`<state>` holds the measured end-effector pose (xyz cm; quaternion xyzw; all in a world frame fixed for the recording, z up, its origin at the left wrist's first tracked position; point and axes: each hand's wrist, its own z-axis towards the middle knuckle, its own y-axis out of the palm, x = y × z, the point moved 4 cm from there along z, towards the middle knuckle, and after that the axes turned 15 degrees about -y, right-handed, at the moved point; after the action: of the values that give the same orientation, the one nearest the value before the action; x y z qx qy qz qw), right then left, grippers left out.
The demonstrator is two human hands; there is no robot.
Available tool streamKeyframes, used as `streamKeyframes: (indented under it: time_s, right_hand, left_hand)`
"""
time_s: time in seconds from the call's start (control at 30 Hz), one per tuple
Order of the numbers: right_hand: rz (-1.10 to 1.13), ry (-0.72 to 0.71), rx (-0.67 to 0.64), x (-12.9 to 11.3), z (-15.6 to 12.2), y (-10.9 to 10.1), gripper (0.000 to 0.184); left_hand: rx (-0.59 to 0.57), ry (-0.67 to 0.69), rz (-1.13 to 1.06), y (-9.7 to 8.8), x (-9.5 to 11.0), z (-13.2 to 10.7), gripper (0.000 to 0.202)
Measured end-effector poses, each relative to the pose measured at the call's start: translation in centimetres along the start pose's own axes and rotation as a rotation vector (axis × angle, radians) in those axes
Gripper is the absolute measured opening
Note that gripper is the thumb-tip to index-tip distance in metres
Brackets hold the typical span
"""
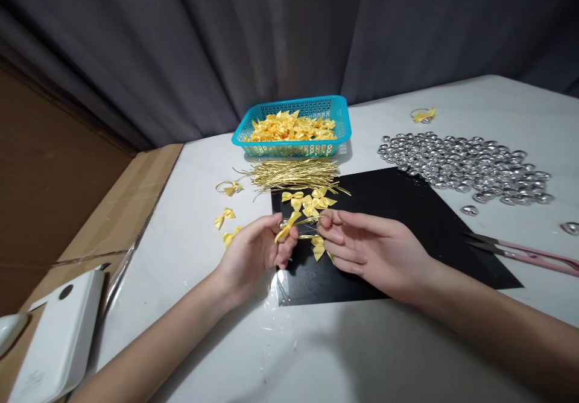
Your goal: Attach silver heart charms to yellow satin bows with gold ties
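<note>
Between finger and thumb my left hand (253,246) pinches a yellow ribbon bow (288,227), with a silver heart bead (283,223) against it. From the bow a gold wire (309,219) runs across to my right hand (368,246), whose thumb and fingertips are closed on it. Both hands are raised over the left part of a black mat (362,276). Several loose yellow bows (312,204) lie just beyond my fingers, and another bow (319,248) shows partly behind the right fingertips.
A blue basket (292,148) of yellow bows stands at the back, behind a pile of gold wires (294,175). Silver heart beads (465,165) spread at right, near pink-handled scissors (525,252). Bow-and-wire rings lie left (230,187) and back right (424,115). A white device (67,336) sits on cardboard.
</note>
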<state>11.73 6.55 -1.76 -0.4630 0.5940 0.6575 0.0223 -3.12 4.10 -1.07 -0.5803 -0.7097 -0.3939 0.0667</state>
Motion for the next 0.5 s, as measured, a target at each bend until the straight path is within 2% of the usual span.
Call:
streamKeyframes:
  time_s: [0.07,0.17,0.27,0.37,0.5]
  right_hand:
    - [0.003,0.017,0.021,0.1,0.1,-0.1,0.014]
    - [0.033,0.025,0.068,0.1,0.4,-0.4,0.013]
    - [0.041,-0.003,0.124,-0.1,0.7,-0.9,0.014]
    - [-0.012,-0.030,0.128,-0.3,0.9,-1.3,0.014]
    - [-0.085,-0.022,0.098,-0.2,0.9,-1.2,0.013]
  left_hand:
    - [0.055,0.056,-0.024,-0.2,0.2,0.0,0.025]
    - [0.071,0.095,-0.070,-0.1,0.2,0.0,0.026]
    - [0.109,0.103,-0.151,-0.3,0.3,-0.2,0.029]
    - [0.150,0.090,-0.253,-0.5,0.4,-0.5,0.032]
    - [0.092,0.151,-0.232,0.1,0.4,-0.9,0.028]
